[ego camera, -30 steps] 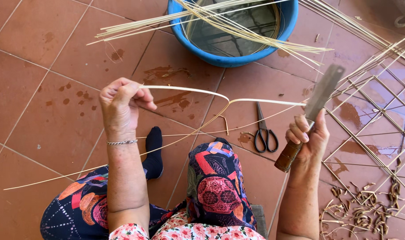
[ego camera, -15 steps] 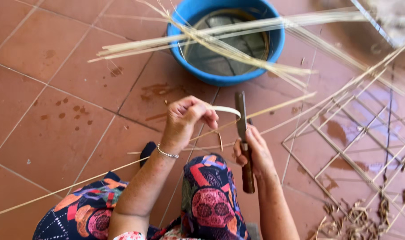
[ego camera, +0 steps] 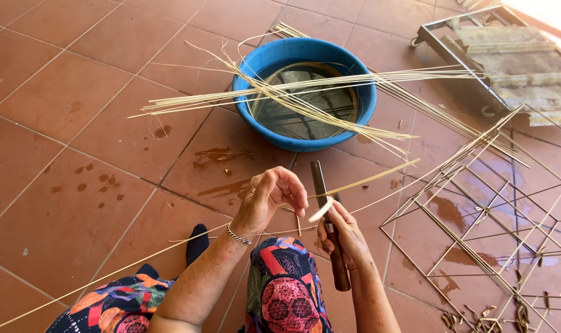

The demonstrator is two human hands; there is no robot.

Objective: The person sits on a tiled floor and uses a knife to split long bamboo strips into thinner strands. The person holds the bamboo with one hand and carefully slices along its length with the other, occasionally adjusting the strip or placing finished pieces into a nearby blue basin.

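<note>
Pale cane strip (ego camera: 320, 211) sits pinched in the closed fingers of the left hand (ego camera: 271, 200), its cut end meeting the blade of the knife (ego camera: 327, 223), whose wooden handle the right hand (ego camera: 345, 234) clamps. Trimming looks midway: more strips (ego camera: 305, 98) lie across the blue basin (ego camera: 305, 92), and a lattice frame (ego camera: 483, 209) rests partly built on the tiles.

Hands: two, a left hand (ego camera: 273, 198) and a right hand (ego camera: 344, 231)
Knives: one long metal knife with a brown wooden handle (ego camera: 329, 228)
Basins: one round blue plastic basin of water (ego camera: 305, 92)
Bracelets: one silver chain bracelet (ego camera: 237, 235)
Frames: one flat lattice frame of pale cane strips (ego camera: 496, 222)
Metal racks: one grey metal rack (ego camera: 508, 61)
Loose pale cane strips (ego camera: 305, 92): too many to count
</note>
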